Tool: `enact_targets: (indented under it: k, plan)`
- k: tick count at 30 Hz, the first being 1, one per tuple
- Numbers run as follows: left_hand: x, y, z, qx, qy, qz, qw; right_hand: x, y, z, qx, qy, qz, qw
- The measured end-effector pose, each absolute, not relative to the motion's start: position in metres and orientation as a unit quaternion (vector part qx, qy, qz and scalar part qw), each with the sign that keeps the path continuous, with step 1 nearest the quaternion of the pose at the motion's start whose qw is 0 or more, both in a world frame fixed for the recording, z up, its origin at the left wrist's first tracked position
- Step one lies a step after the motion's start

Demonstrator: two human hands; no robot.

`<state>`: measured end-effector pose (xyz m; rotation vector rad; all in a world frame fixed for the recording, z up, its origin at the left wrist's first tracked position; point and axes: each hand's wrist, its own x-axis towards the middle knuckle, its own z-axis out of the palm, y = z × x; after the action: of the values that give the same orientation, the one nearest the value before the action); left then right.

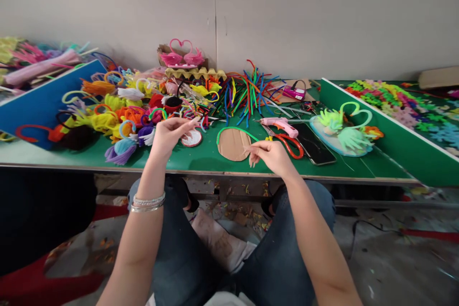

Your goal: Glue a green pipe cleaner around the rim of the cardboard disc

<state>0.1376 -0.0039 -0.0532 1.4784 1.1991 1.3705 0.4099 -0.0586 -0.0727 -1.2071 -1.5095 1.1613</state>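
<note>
My left hand (171, 135) is raised over the table's front left, thumb and fingers pinched together. Whatever is between them, if anything, is too small to make out. Just beyond its fingertips lies a small white disc (192, 138) with a red rim. An oval piece of corrugated cardboard (234, 145) lies flat between my hands. Along its far edge curves a green pipe cleaner (233, 128), its right end reaching toward my right hand (268, 154). The fingers of that hand are pinched by the cardboard's right edge; what they hold cannot be made out.
A pink glue gun (281, 126), orange-handled scissors (292, 146) and a phone (315, 146) lie right of the cardboard. Beyond stand green pipe-cleaner swans (346, 129) and a green divider (380, 134). Pompom birds (122, 114) crowd the left; loose pipe cleaners (251, 91) lie behind.
</note>
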Motion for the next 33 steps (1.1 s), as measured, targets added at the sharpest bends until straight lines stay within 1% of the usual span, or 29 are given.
enact_targets:
  k: [1,3,8,9,13,17,19,22,24,26,28,30,33]
  plan:
    - [0.137,-0.002,-0.054,0.564,0.481,0.562,0.367,0.413,-0.060,-0.070,-0.479,-0.608,0.467,0.427]
    - [0.141,0.001,-0.057,0.554,0.497,0.568,0.353,0.417,-0.062,-0.066,-0.469,-0.618,0.470,0.420]
    - [0.171,0.007,-0.074,0.633,0.490,0.458,0.388,0.419,-0.071,-0.063,-0.474,-0.663,0.427,0.392]
    - [0.177,0.008,-0.078,0.657,0.486,0.440,0.372,0.418,-0.073,-0.063,-0.476,-0.674,0.419,0.378]
    - [0.191,0.012,-0.091,0.733,0.489,0.400,0.250,0.411,-0.078,-0.059,-0.435,-0.750,0.390,0.309]
    - [0.197,0.015,-0.094,0.753,0.475,0.415,0.188,0.407,-0.077,-0.057,-0.414,-0.819,0.293,0.268]
    - [0.199,0.015,-0.094,0.755,0.467,0.424,0.178,0.406,-0.076,-0.059,-0.419,-0.824,0.277,0.262]
    - [0.202,0.013,-0.091,0.754,0.456,0.435,0.185,0.406,-0.073,-0.065,-0.428,-0.802,0.293,0.295]
    - [0.204,0.009,-0.088,0.747,0.441,0.441,0.230,0.406,-0.071,-0.068,-0.433,-0.775,0.320,0.331]
    - [0.205,0.003,-0.083,0.741,0.404,0.426,0.327,0.405,-0.070,-0.070,-0.446,-0.739,0.348,0.366]
    - [0.206,-0.005,-0.078,0.740,0.344,0.376,0.440,0.404,-0.069,-0.069,-0.466,-0.704,0.366,0.392]
    - [0.207,-0.015,-0.075,0.742,0.274,0.296,0.535,0.403,-0.070,-0.067,-0.472,-0.678,0.390,0.406]
    - [0.211,-0.026,-0.078,0.721,0.230,0.215,0.617,0.404,-0.070,-0.065,-0.455,-0.656,0.433,0.418]
